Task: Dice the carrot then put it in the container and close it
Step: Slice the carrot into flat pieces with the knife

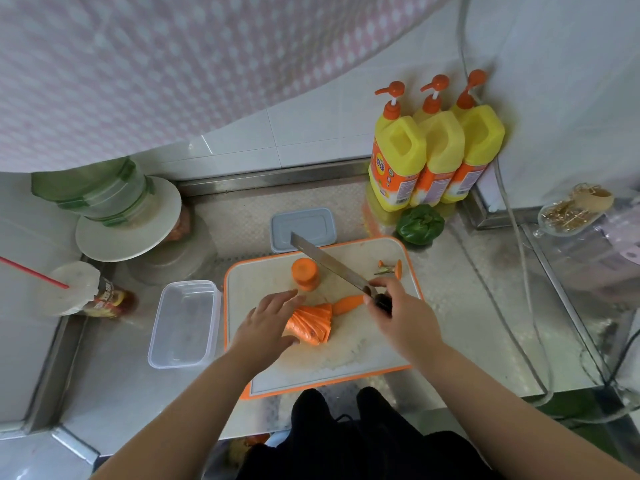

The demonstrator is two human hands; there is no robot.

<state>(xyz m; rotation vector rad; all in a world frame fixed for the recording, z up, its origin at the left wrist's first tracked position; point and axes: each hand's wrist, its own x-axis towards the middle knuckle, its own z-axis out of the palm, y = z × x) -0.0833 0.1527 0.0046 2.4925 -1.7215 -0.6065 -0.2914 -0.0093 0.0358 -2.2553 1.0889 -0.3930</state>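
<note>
A fanned stack of carrot slices [313,323] lies in the middle of the orange-rimmed cutting board [367,351]. My left hand [268,323] rests flat beside and partly over the slices, fingers spread. A tapered carrot end [348,304] lies just right of the slices. A thick carrot chunk [305,273] stands upright further back. My right hand [401,313] grips the dark handle of a knife [332,263], its blade raised and pointing back-left above the board. The clear container [185,323] stands open left of the board. Its grey-blue lid [303,226] lies behind the board.
Carrot trimmings [389,268] lie at the board's back right. A green pepper [420,224] and three yellow pump bottles [433,150] stand behind. Stacked plates and containers [117,216] and a cup with a red straw [72,289] occupy the left. A cable [519,271] runs down the right.
</note>
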